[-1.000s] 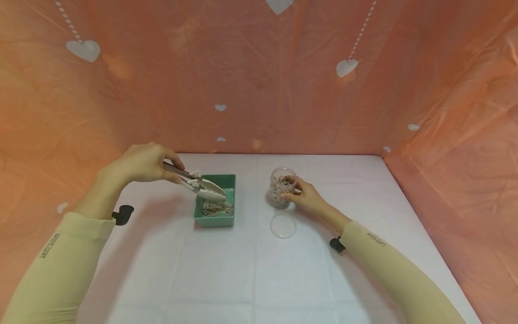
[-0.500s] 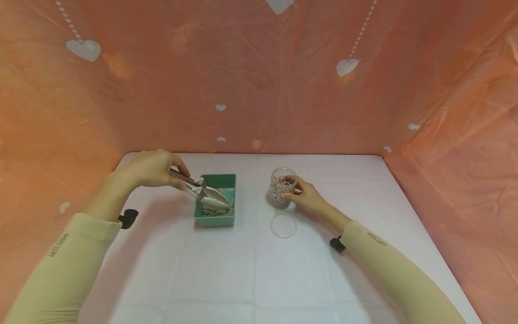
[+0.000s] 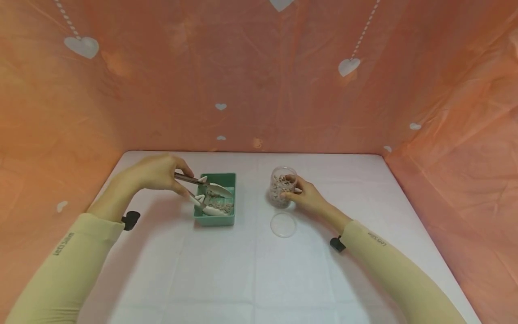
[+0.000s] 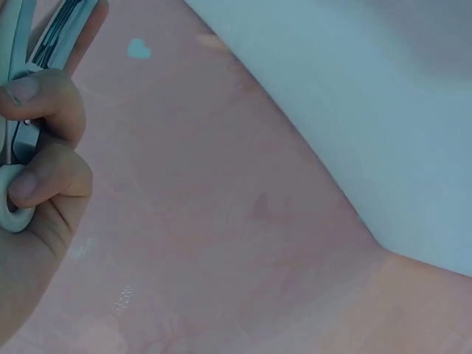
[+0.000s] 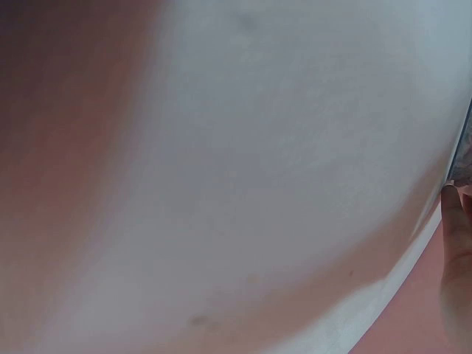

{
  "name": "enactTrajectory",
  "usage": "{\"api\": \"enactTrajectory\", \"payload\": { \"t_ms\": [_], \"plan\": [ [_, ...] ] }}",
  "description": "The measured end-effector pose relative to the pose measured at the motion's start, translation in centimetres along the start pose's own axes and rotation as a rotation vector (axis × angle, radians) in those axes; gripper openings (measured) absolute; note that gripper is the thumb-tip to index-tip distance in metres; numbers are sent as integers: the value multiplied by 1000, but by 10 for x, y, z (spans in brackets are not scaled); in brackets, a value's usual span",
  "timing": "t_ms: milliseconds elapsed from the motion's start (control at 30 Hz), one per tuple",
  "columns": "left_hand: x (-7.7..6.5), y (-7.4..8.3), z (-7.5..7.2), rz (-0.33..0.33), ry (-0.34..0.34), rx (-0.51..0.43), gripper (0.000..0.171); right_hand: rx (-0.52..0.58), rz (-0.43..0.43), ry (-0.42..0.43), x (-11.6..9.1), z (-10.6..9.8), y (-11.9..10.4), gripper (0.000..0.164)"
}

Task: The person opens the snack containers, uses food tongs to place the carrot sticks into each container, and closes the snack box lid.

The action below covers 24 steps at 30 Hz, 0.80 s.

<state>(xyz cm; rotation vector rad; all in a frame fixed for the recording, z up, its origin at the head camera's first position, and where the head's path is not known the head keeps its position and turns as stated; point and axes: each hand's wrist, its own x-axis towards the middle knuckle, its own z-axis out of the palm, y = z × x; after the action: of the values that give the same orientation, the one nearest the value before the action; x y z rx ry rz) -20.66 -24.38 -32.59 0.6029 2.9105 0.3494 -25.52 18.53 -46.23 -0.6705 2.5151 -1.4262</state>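
Note:
My left hand point(image 3: 162, 173) grips a pair of tongs point(image 3: 218, 190) with pale scalloped heads and metal arms. The tongs are spread, their heads down inside a green rectangular tub point(image 3: 214, 222), one on either side of some brownish-grey shreds point(image 3: 220, 205). In the left wrist view, the thumb and a finger curl round the handle of the tongs point(image 4: 26, 133). On the right, my right hand point(image 3: 309, 195) holds a clear jar point(image 3: 279, 198) upright by its side. Similar shreds fill much of the jar, and its top is uncovered.
A clear round lid point(image 3: 283, 225) lies flat on the white-covered table point(image 3: 259, 270), just in front of the jar. Orange cloth point(image 3: 259, 81) with white hearts walls in the back and both sides.
The tongs have gone lower into the tub and spread apart, the left hand shifting slightly right and down. My right hand and the jar stay in place.

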Motion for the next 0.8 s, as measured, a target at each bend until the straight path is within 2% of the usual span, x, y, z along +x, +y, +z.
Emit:
{"api": "enactTrajectory", "payload": {
  "t_ms": [133, 800],
  "plan": [
    [0, -1, 4, -5, 11, 18, 54, 2, -2, -3, 0, 0, 0, 57],
    [1, 0, 8, -1, 11, 43, 35, 9, -6, 3, 0, 0, 1, 56]
  ]
}}
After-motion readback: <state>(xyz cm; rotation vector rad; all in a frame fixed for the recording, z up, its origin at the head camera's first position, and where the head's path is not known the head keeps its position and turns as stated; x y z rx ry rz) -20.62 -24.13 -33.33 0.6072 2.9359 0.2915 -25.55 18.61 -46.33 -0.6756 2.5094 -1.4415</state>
